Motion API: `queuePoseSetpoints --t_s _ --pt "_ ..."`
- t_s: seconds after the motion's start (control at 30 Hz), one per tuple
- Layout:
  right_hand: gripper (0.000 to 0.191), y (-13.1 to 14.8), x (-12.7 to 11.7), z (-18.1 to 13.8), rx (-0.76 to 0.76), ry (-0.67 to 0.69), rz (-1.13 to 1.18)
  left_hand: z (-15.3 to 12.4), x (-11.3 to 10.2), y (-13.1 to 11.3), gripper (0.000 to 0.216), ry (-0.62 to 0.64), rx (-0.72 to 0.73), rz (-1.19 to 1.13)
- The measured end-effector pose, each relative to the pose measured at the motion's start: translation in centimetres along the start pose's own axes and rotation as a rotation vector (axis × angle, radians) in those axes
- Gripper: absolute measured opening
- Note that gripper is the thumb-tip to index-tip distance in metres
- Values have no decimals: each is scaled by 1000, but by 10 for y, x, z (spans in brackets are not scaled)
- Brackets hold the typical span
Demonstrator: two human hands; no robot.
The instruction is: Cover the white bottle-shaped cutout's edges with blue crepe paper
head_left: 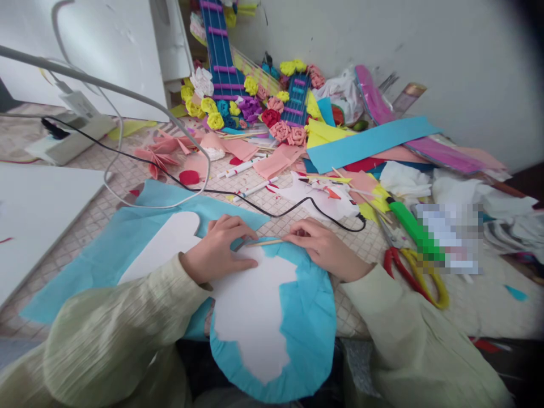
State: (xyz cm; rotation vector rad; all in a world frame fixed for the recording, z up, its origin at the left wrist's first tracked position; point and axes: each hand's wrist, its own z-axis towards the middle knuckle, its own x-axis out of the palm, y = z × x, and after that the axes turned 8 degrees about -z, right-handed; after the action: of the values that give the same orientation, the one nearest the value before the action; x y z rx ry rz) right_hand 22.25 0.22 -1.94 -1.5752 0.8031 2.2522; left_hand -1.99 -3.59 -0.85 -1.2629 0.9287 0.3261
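In front of me lies a rounded white board cutout [250, 306], with blue crepe paper [306, 317] folded over much of its edge in pleats. My left hand [223, 249] grips the cutout at its upper left, the thumb flat on the white face and the fingers at the papered edge. Between finger and thumb, my right hand [327, 249] pinches a thin wooden stick [266, 242], which lies along the top edge of the cutout. A second white cutout [165, 249] rests on a blue crepe sheet [97, 255], partly behind my left sleeve.
Scissors [419, 277] and a green-handled cutter [416, 229] lie to the right. A black cable [255, 211] and a white cable [170, 116] cross the table. Behind are paper flowers [280, 131], a blue toy guitar neck [221, 56], markers [255, 188] and paper scraps.
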Motion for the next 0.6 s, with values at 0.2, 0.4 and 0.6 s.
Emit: queuePoseSetpoints --t_s 0.2,0.4,0.6 --pt "30 -1 1 -2 26 -1 34 2 1 2 39 -1 -3 11" --pt "32 -1 1 -2 67 -11 94 1 1 2 45 3 -1 10" --pt "30 -1 -1 -4 75 -23 137 1 0 0 46 20 -19 11"
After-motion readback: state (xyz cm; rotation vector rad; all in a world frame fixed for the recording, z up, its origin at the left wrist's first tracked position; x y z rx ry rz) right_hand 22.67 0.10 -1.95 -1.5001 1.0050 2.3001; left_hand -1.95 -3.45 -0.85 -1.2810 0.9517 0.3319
